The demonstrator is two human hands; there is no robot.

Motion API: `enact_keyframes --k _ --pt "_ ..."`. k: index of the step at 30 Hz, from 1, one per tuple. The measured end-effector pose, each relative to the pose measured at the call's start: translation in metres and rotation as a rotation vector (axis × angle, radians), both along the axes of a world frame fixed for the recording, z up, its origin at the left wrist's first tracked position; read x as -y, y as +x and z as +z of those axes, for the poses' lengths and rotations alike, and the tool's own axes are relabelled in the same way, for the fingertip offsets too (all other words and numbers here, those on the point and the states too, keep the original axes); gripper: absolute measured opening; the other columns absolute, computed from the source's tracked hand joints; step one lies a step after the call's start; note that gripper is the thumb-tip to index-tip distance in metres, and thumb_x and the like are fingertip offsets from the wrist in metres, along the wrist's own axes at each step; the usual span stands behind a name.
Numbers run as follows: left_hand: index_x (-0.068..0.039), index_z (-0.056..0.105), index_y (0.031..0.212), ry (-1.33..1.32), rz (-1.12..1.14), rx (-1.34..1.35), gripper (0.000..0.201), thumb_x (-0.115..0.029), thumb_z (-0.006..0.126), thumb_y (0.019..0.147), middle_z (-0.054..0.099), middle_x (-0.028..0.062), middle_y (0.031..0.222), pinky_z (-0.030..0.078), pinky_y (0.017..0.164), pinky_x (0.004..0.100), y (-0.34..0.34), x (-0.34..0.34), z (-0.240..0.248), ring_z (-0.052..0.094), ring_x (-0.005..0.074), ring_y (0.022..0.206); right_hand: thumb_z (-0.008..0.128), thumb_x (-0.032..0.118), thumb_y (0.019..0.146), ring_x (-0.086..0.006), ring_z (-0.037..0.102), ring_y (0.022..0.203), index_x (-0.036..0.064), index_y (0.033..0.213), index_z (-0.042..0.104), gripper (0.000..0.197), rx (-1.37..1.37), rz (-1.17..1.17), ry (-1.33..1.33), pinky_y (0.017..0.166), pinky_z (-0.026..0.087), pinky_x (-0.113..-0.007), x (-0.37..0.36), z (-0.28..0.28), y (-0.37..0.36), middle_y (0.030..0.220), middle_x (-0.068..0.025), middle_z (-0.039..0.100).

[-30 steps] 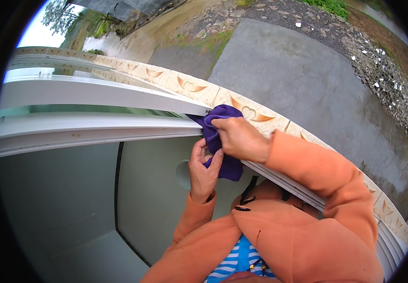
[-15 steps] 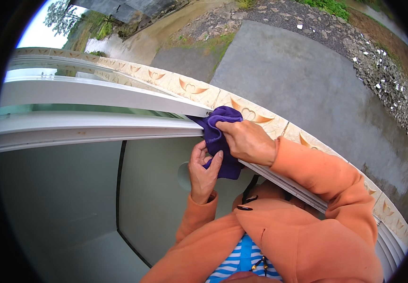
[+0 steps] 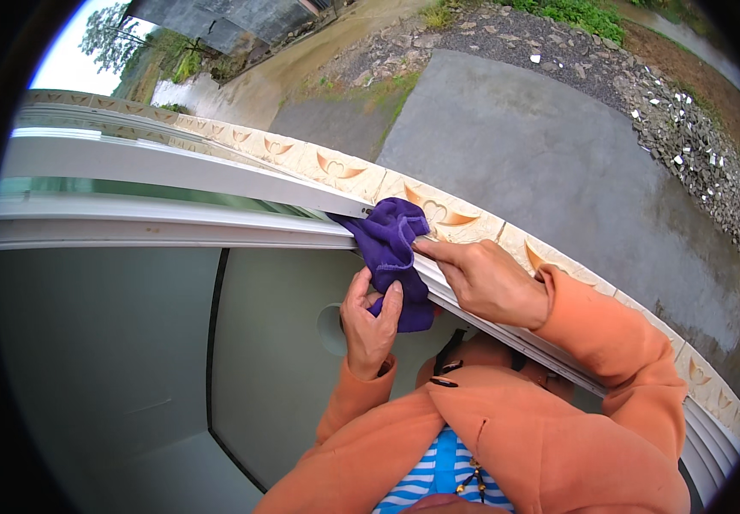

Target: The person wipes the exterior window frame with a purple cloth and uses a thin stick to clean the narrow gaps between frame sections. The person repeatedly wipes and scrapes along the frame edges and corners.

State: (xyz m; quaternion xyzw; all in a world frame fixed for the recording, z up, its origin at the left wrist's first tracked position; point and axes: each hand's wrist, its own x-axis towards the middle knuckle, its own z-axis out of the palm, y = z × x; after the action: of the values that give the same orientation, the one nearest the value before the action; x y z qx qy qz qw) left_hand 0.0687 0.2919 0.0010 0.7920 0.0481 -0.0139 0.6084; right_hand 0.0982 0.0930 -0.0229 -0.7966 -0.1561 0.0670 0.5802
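Observation:
A crumpled purple cloth [image 3: 387, 244] is draped over the end of the white window frame, its lower part hanging on the room side. My left hand [image 3: 370, 321] pinches that hanging part between thumb and fingers. On the right, my right hand [image 3: 494, 278] is over the white sill track [image 3: 447, 295], with the index finger stretched toward the cloth and its tip at the cloth's edge. The lower fingers of this hand are partly hidden. The white sliding window sash [image 3: 173, 171] runs left from the cloth.
A tiled ledge [image 3: 387, 184] with orange motifs runs along the outside of the window. Below lie a grey concrete slab [image 3: 524, 146] and a gravel heap [image 3: 695, 137]. Inside, a dark seam [image 3: 214, 343] crosses the grey-green surface beside a round pale object [image 3: 331, 330].
My right hand has slid off the cloth toward the right and slightly down, leaving just a fingertip at its edge. The left hand keeps its pinch, with little movement.

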Motion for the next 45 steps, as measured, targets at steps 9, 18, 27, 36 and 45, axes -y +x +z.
enact_keyframes --k 9,18,27,36,45 --pt "0.005 0.063 0.11 -0.161 -0.198 -0.221 0.022 -0.003 0.063 0.09 0.064 0.0003 0.095 0.046 0.076 0.0191 -0.022 0.008 0.028 0.057 0.004 0.084 0.057 -0.002 0.083 -0.0401 0.056 0.048 -0.0008 0.133 0.054 0.05 -0.059 0.163 -0.335 0.048 0.044 -0.045 0.036 0.075 -0.037 0.059 -0.0239 0.058" --pt "0.003 0.062 0.112 -0.155 -0.155 -0.164 0.021 -0.007 0.064 0.093 0.063 -0.0023 0.091 0.044 0.069 0.0172 0.002 -0.019 -0.007 0.053 0.0017 0.078 0.059 -0.003 0.073 -0.0343 0.057 0.047 -0.0055 0.134 0.052 0.061 0.116 0.095 -0.316 0.047 0.043 -0.043 0.002 0.044 -0.032 0.055 -0.0182 0.057" --pt "0.005 0.067 0.105 -0.028 -0.231 -0.08 0.019 0.0 0.066 0.087 0.06 -0.0002 0.092 0.045 0.069 0.0193 0.006 -0.022 -0.002 0.054 0.004 0.077 0.056 -0.002 0.079 -0.0383 0.057 0.049 0.0077 0.133 0.057 0.055 0.128 0.109 -0.148 0.049 0.046 -0.044 0.023 -0.004 -0.011 0.06 -0.0207 0.059" --pt "-0.005 0.056 0.106 -0.289 -0.132 -0.068 0.012 -0.012 0.059 0.097 0.051 -0.0063 0.084 0.033 0.062 0.0168 -0.017 -0.005 0.004 0.04 0.0008 0.068 0.054 0.001 0.089 -0.0372 0.058 0.051 0.0065 0.13 0.06 0.042 -0.038 0.09 -0.083 0.052 0.048 -0.041 0.057 0.025 -0.035 0.063 -0.0233 0.06" --pt "-0.004 0.058 0.085 -0.268 -0.046 0.095 0.015 -0.013 0.057 0.096 0.043 -0.0083 0.068 0.027 0.053 0.0209 -0.021 -0.011 0.012 0.035 0.0016 0.061 0.046 0.004 0.1 -0.0174 0.06 0.112 -0.0007 0.132 0.057 0.035 -0.355 0.036 0.159 0.099 0.043 -0.028 0.081 0.036 -0.056 0.122 -0.0131 0.067"
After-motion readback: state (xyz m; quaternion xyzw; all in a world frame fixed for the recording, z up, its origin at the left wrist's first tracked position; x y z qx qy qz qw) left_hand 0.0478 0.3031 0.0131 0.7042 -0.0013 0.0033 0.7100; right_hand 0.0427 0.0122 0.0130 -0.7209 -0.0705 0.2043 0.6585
